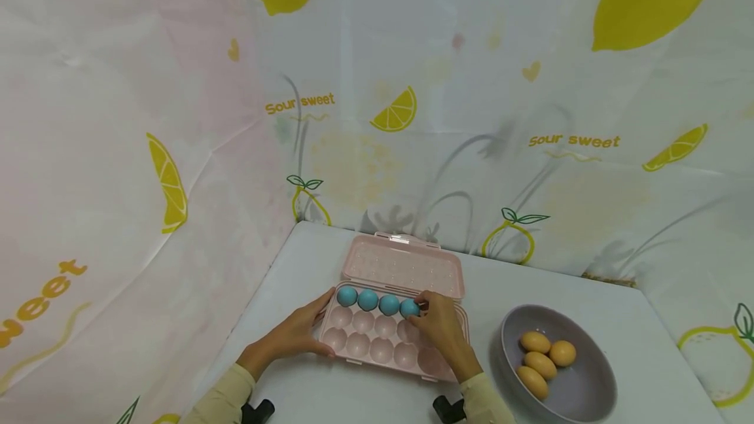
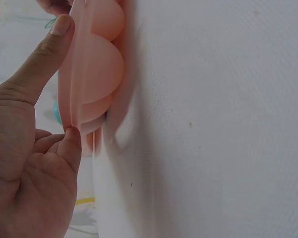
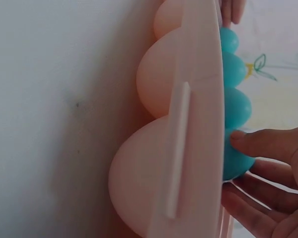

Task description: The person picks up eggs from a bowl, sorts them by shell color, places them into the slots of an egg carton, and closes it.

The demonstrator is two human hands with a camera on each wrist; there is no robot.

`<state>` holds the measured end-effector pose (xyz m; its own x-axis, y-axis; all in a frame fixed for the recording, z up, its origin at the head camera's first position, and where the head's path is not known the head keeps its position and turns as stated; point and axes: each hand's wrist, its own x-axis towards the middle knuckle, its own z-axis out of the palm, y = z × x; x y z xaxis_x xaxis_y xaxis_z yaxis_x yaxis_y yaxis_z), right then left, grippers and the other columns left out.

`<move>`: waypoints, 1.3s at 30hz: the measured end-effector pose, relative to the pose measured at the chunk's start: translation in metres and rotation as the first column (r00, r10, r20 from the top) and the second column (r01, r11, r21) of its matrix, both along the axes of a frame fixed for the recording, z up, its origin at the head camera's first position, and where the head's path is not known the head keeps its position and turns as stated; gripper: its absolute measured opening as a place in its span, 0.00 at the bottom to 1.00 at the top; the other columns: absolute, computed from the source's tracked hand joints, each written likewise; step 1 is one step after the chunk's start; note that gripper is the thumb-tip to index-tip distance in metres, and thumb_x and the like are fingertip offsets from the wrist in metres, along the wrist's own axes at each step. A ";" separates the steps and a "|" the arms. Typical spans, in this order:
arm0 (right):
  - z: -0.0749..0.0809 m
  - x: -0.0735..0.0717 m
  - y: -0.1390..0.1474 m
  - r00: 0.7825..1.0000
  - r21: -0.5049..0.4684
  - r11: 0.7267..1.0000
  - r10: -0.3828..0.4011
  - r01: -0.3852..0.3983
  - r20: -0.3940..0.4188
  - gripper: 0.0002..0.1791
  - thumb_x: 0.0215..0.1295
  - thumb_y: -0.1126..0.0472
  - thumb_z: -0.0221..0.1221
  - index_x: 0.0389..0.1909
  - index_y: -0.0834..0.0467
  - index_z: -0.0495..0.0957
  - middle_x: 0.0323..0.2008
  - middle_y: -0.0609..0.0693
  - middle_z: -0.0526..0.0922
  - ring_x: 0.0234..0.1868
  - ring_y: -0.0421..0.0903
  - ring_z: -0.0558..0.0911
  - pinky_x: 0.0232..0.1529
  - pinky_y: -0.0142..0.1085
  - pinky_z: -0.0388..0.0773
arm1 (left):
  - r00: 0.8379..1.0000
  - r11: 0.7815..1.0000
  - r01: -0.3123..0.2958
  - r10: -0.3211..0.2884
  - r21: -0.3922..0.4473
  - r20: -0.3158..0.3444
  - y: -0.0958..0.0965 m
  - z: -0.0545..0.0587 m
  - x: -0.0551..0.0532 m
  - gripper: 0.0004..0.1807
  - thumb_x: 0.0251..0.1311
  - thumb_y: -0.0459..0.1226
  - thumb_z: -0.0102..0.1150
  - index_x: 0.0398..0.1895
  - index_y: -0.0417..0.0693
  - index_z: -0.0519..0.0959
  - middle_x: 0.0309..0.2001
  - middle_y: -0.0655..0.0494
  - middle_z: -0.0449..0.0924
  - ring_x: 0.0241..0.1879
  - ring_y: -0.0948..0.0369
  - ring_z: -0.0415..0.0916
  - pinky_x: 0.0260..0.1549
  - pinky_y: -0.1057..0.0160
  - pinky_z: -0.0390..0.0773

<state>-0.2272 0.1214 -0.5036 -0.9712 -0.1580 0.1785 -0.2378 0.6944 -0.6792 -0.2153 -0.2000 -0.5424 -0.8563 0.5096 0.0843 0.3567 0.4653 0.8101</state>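
Note:
A pink plastic egg carton lies on the white table with its lid folded back. Along its back row sit several blue eggs, among them a leftmost egg. My right hand pinches the blue egg at the right of those, thumb on one side and fingers on the other; it sits in its cup. With my left hand I hold the carton's left end, thumb at the near corner and fingers along the rim. The cups of the front rows that show are bare.
To the right stands a grey bowl with several brown eggs in it. Behind the table and along its left hangs a white sheet printed with lemons. Black straps or mounts show at both wrists.

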 end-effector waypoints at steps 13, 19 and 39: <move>0.021 0.005 0.019 0.995 0.022 0.998 -0.063 0.065 -0.082 0.13 0.50 0.66 0.67 0.39 0.63 0.83 0.38 0.56 0.86 0.39 0.53 0.85 0.38 0.44 0.85 | 1.000 1.000 0.000 0.000 -0.018 -0.009 0.000 0.000 -0.001 0.70 0.33 0.50 0.81 0.77 0.41 0.45 0.76 0.43 0.47 0.73 0.49 0.51 0.65 0.57 0.64; 0.029 0.003 0.034 0.989 0.108 0.990 -0.071 0.086 -0.131 0.15 0.48 0.65 0.73 0.38 0.63 0.83 0.36 0.56 0.85 0.38 0.52 0.84 0.37 0.44 0.85 | 1.000 0.999 -0.028 0.028 -0.047 0.003 0.000 0.001 -0.001 0.71 0.32 0.50 0.81 0.78 0.43 0.46 0.76 0.47 0.47 0.73 0.52 0.51 0.66 0.58 0.63; 0.044 0.019 0.128 0.983 0.230 0.958 -0.147 0.170 -0.114 0.16 0.50 0.66 0.71 0.41 0.67 0.82 0.37 0.63 0.84 0.37 0.58 0.83 0.39 0.53 0.82 | 1.000 1.000 -0.019 0.019 -0.019 0.005 0.001 0.000 0.000 0.71 0.32 0.51 0.81 0.78 0.44 0.46 0.76 0.46 0.47 0.73 0.51 0.52 0.65 0.58 0.64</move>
